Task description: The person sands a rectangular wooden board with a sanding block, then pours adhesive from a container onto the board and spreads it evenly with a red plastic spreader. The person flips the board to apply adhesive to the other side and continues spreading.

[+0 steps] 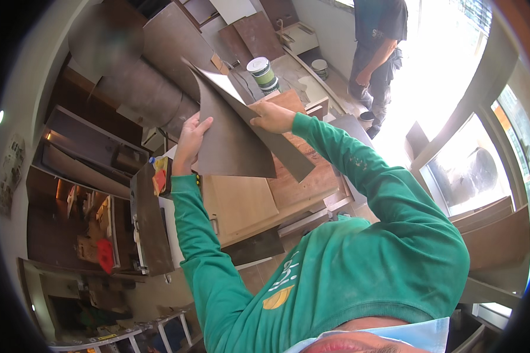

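My left hand (pixel 191 140) grips the left edge of a wide brown laminate sheet (pixel 234 141), its thumb on the face. My right hand (pixel 271 117) holds a narrower brown strip of sheet (pixel 287 152) near its middle. Both pieces are raised above a wooden workbench, close together at their far ends and spread apart towards me. A white underside (pixel 223 84) shows at the far end. Below them lie a reddish wood-grain board (pixel 311 154) and a pale wooden panel (pixel 236 203).
Stacked paint buckets (pixel 263 75) stand beyond the bench. Another person (pixel 377 57) stands at the upper right, near bright glazing. Dark cabinets (pixel 152 220) stand at left, an aluminium ladder (pixel 159 333) at lower left. Large brown sheets (pixel 499 229) lean at right.
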### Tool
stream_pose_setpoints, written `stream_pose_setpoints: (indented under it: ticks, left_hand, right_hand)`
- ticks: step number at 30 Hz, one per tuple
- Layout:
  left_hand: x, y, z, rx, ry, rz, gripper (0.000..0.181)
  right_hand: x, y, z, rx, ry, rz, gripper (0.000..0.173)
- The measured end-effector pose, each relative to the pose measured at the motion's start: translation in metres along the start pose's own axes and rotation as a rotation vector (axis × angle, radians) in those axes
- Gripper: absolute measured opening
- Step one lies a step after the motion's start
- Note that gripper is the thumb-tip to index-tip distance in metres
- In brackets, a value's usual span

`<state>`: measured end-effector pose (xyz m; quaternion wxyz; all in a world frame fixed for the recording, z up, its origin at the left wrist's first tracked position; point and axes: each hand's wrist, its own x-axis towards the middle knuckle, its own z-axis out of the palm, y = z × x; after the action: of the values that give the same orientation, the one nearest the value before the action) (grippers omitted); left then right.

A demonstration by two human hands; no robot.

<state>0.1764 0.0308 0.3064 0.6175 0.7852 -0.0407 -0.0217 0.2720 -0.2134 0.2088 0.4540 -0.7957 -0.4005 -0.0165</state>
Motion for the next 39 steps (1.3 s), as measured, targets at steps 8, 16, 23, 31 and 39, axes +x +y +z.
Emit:
stream_pose_setpoints:
  ticks: [8,16,23,31,39]
  left_hand:
    - [-0.122,-0.132,-0.094,-0.238,0.279,-0.157,0.045]
    - [-0.199,-0.346,-0.099,-0.320,0.390,-0.445,0.079]
    - [-0.215,-0.405,-0.084,-0.167,0.526,-0.437,0.086]
    - [-0.172,-0.391,-0.093,0.001,0.537,-0.305,0.051]
    - [-0.163,-0.391,-0.080,0.656,0.713,-0.343,0.068]
  right_hand:
    - [-0.088,0.049,-0.061,0.919,0.165,0.565,0.041]
    - [-0.179,0.258,0.030,0.605,0.106,0.938,0.039]
    - [-0.178,0.230,0.047,0.332,0.101,0.838,0.068]
    - [-0.171,0.238,0.059,0.213,-0.016,0.940,0.076]
    - [-0.159,0.237,0.059,0.347,0.085,0.968,0.082]
